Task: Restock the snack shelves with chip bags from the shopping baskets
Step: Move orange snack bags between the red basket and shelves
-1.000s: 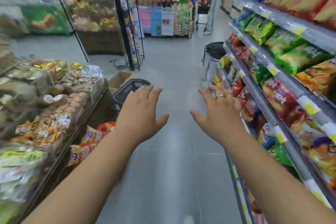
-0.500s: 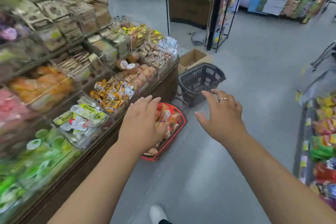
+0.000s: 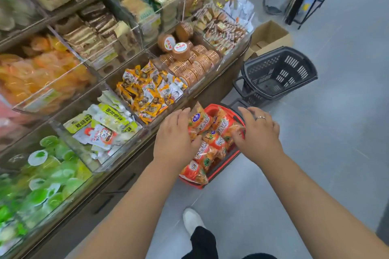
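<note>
Left hand point(image 3: 174, 143) fingers point(image 3: 181, 114) curve against one bag point(image 3: 200, 120) in the red basket point(image 3: 226, 161); grip unclear. Right hand point(image 3: 257, 134) fingers point(image 3: 248, 111) spread wide over the chip bags point(image 3: 210, 143), thumb touching them.

The left hand point(image 3: 174, 143) and heaped chip bags point(image 3: 210, 149) hide the left rim of the red basket point(image 3: 195, 185); green packets point(image 3: 42, 191) at the near end of the counter point(image 3: 117, 191) are blurred.

Reaching forward and down with both bare arms. Holding left hand point(image 3: 175, 140) palm down, fingers nearly straight, thumb out to the side. Holding right hand point(image 3: 260, 135) palm down too, fingers loosely spread.
</note>
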Available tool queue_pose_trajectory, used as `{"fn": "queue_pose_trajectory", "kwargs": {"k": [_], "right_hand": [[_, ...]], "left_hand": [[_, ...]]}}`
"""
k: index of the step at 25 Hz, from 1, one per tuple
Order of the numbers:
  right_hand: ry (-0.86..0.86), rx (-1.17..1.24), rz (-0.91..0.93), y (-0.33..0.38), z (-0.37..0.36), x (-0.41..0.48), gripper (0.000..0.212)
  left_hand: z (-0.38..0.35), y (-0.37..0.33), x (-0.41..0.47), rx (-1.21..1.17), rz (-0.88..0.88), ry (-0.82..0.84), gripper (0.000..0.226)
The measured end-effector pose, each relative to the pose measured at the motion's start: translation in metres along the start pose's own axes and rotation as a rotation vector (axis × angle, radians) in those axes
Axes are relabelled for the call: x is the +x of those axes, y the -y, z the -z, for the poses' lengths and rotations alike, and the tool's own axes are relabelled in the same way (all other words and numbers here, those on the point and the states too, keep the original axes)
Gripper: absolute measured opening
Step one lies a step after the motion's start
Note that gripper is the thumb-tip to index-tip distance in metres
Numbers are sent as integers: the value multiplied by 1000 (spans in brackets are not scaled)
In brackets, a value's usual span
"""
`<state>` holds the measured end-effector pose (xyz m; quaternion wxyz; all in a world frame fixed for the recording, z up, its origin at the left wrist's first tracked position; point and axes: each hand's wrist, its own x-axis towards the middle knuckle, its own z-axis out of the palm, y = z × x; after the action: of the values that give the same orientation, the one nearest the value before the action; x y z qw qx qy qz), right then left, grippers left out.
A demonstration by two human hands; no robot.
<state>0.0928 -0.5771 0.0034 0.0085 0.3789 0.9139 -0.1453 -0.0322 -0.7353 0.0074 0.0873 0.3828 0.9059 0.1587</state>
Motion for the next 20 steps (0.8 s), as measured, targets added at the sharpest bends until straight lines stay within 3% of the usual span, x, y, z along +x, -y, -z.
{"fn": "queue_pose_trajectory", "kwargs": {"k": [9,14,17,20], "right_hand": [[281,-21,53,-6,-178,134,76],[395,13,108,-19,-276,206,87],[447,32,124,-32,-326,237,95],[490,103,124,-39,-368,267,103]], "left_hand": [[-152,100,75,-161,275,152,73],[-253,151,95,-116,438,256,66],[-306,177,93,-198,690,305,66],[-344,201,97,-441,1032,248,66]]}}
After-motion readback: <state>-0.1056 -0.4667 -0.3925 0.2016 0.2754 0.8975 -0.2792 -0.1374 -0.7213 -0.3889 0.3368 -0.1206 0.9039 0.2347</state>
